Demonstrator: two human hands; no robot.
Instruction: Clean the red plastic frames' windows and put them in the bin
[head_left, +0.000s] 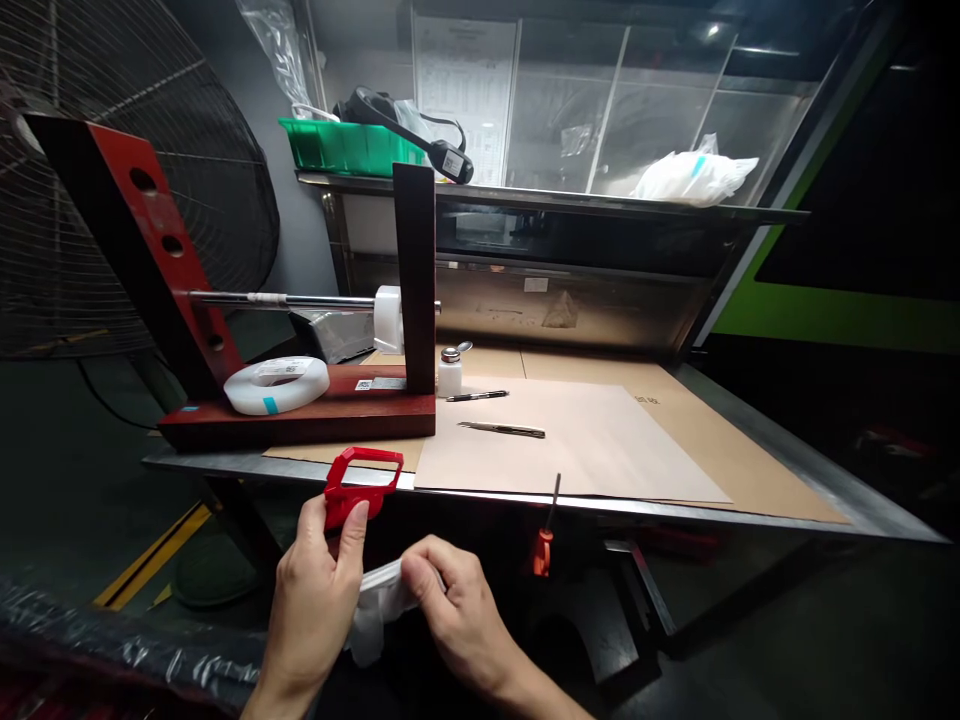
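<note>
In front of the table edge, my left hand (pixel 315 590) is closed on a red plastic frame (pixel 365 480) with a large four-sided opening, held upright between thumb and fingers. My right hand (pixel 459 605) pinches a crumpled white sheet (pixel 377 610). That sheet spans the gap between both hands and hangs down below them; whether it is cloth or thin film I cannot tell. Part of it is hidden behind my fingers, and whether my left fingers also touch it is unclear.
A dark red wooden stand (pixel 315 418) carries a metal rod (pixel 322 301) and a tape roll (pixel 285 384). On the table lie tweezers (pixel 502 430), a pen (pixel 478 396) and a pump bottle (pixel 450 374). An orange-handled screwdriver (pixel 542 553) hangs at the edge. A fan (pixel 217 200) stands left.
</note>
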